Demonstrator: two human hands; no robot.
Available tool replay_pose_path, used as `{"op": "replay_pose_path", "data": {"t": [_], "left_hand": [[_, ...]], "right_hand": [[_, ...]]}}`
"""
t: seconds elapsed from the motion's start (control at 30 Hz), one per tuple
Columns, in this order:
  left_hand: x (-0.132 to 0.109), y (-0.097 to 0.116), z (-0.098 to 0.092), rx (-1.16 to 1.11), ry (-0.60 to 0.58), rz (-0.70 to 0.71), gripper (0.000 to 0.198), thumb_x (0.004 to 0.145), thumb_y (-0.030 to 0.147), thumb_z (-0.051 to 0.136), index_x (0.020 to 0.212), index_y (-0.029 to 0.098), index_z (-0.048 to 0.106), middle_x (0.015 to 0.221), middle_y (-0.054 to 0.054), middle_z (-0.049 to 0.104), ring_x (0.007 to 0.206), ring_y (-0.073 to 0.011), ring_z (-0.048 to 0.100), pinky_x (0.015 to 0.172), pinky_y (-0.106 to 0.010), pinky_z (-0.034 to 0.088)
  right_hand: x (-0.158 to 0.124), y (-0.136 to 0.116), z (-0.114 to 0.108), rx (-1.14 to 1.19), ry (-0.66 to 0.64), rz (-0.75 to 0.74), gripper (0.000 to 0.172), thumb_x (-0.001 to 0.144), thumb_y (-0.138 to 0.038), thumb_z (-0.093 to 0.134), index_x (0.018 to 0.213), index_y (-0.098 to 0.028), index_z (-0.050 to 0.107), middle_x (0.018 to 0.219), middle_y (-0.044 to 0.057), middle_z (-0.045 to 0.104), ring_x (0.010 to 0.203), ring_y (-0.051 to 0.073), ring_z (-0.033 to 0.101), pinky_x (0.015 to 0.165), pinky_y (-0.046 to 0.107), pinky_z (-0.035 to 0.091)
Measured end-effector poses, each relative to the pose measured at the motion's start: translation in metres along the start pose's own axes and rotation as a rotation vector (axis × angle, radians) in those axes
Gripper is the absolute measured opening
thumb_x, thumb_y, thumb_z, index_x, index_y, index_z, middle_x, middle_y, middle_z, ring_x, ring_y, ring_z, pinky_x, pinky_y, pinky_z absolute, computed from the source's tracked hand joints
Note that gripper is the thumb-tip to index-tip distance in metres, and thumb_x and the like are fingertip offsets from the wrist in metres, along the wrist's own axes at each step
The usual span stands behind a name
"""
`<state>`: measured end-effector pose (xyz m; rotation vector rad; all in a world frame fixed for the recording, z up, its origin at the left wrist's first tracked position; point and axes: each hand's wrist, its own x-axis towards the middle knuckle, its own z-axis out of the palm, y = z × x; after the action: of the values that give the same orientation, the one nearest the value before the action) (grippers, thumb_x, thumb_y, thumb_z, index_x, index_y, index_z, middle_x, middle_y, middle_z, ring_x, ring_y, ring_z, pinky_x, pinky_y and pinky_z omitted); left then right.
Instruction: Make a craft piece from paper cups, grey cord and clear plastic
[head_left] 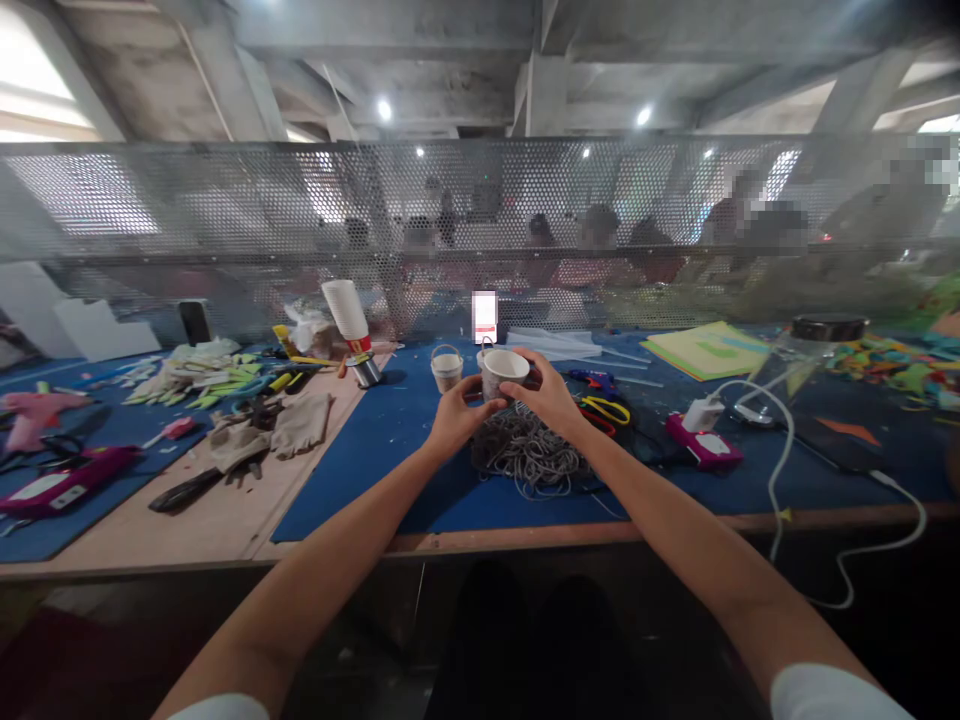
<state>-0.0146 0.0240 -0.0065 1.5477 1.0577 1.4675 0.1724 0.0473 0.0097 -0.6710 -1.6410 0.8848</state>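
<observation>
Both my hands are closed around a small white cup [507, 366] whose outside looks wrapped in grey cord. My left hand [457, 418] grips its lower left side, and my right hand [553, 398] has fingers on the rim and right side. The cup's mouth tilts toward me. Just behind it, partly hidden, a second cup with a looped handle [487, 345] shows. To the left, a similar little cup with a handle [447, 370] stands upright on the blue mat [360, 450]. Under my hands lies a tangled heap of grey cord [534, 462].
Scissors with yellow handles [606, 410] and a blue glue gun [592, 380] lie right of the cord. A stack of paper cups [345, 310] leans at the back left above a metal can [365, 370]. Gloves [300, 425], a magenta power strip [703, 440] and a large jar [799, 365] flank the mat.
</observation>
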Motion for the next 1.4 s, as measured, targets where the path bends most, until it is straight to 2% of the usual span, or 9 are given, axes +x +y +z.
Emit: {"op": "replay_pose_path", "data": {"t": [0.17,0.47,0.73,0.8,0.87,1.03,1.13,1.27,1.4], "left_hand": [[-0.002,-0.001,-0.001,0.097,-0.004,0.043,0.045,0.068,0.032,0.089,0.108,0.019,0.074,0.111,-0.010,0.075,0.104,-0.0306,0.069,0.099,-0.044,0.051],[-0.005,0.008,0.000,-0.003,-0.025,-0.023,0.049,0.063,0.030,0.092,0.108,0.017,0.075,0.107,-0.011,0.076,0.104,-0.0332,0.069,0.097,-0.043,0.050],[-0.003,0.004,-0.002,-0.020,-0.072,0.029,0.058,0.068,0.031,0.089,0.121,0.019,0.069,0.113,-0.012,0.075,0.108,-0.0288,0.068,0.101,-0.041,0.048],[0.001,0.001,-0.006,-0.031,-0.049,0.028,0.057,0.069,0.032,0.088,0.121,0.018,0.068,0.113,-0.012,0.074,0.107,-0.0284,0.068,0.100,-0.041,0.049],[0.008,-0.002,-0.011,-0.045,0.038,0.023,0.057,0.067,0.032,0.087,0.118,0.017,0.066,0.111,-0.011,0.073,0.104,-0.0278,0.068,0.098,-0.041,0.050],[0.020,-0.004,-0.025,-0.045,0.251,-0.004,0.050,0.061,0.026,0.088,0.105,0.017,0.066,0.107,-0.010,0.071,0.101,-0.0268,0.066,0.095,-0.041,0.050],[0.022,-0.005,-0.029,-0.085,0.335,-0.032,0.051,0.058,0.022,0.089,0.103,0.018,0.065,0.103,-0.010,0.070,0.098,-0.0269,0.066,0.091,-0.041,0.051],[0.021,-0.007,-0.027,-0.091,0.308,-0.050,0.059,0.057,0.020,0.090,0.110,0.018,0.065,0.103,-0.009,0.070,0.097,-0.0264,0.066,0.091,-0.040,0.051],[0.021,-0.013,-0.025,-0.038,0.254,-0.068,0.060,0.055,0.019,0.091,0.109,0.017,0.066,0.102,-0.009,0.070,0.094,-0.0252,0.067,0.091,-0.040,0.051]], "right_hand": [[-0.002,0.000,-0.001,-0.047,0.026,0.002,0.064,0.078,-0.045,0.082,0.134,-0.025,0.056,0.135,0.010,0.066,0.115,0.026,0.068,0.097,0.043,0.059],[-0.002,0.000,-0.006,-0.057,0.015,0.007,0.058,0.081,-0.048,0.077,0.132,-0.025,0.060,0.132,0.010,0.069,0.110,0.026,0.071,0.097,0.042,0.058],[-0.007,0.000,-0.006,-0.159,-0.010,-0.029,0.050,0.092,-0.051,0.066,0.136,-0.028,0.061,0.135,0.007,0.068,0.114,0.026,0.070,0.102,0.043,0.055],[-0.007,0.000,-0.007,-0.179,0.009,-0.059,0.047,0.096,-0.051,0.059,0.137,-0.028,0.059,0.141,0.007,0.064,0.119,0.025,0.067,0.105,0.043,0.053],[-0.007,0.001,-0.007,-0.193,0.036,-0.075,0.045,0.099,-0.052,0.054,0.137,-0.029,0.058,0.142,0.008,0.063,0.120,0.025,0.066,0.104,0.042,0.053],[-0.002,0.009,-0.011,-0.317,0.111,-0.112,0.036,0.097,-0.049,0.056,0.122,-0.024,0.064,0.123,0.010,0.070,0.107,0.023,0.068,0.095,0.041,0.057],[0.000,0.013,-0.014,-0.372,0.156,-0.135,0.032,0.098,-0.047,0.055,0.116,-0.023,0.065,0.118,0.011,0.070,0.103,0.023,0.068,0.091,0.039,0.058],[0.003,0.018,-0.020,-0.385,0.230,-0.141,0.030,0.098,-0.046,0.053,0.112,-0.022,0.065,0.114,0.011,0.071,0.098,0.023,0.069,0.090,0.039,0.057],[0.007,0.023,-0.028,-0.407,0.290,-0.127,0.028,0.097,-0.043,0.052,0.109,-0.021,0.064,0.112,0.012,0.072,0.097,0.024,0.070,0.091,0.039,0.057]]}}
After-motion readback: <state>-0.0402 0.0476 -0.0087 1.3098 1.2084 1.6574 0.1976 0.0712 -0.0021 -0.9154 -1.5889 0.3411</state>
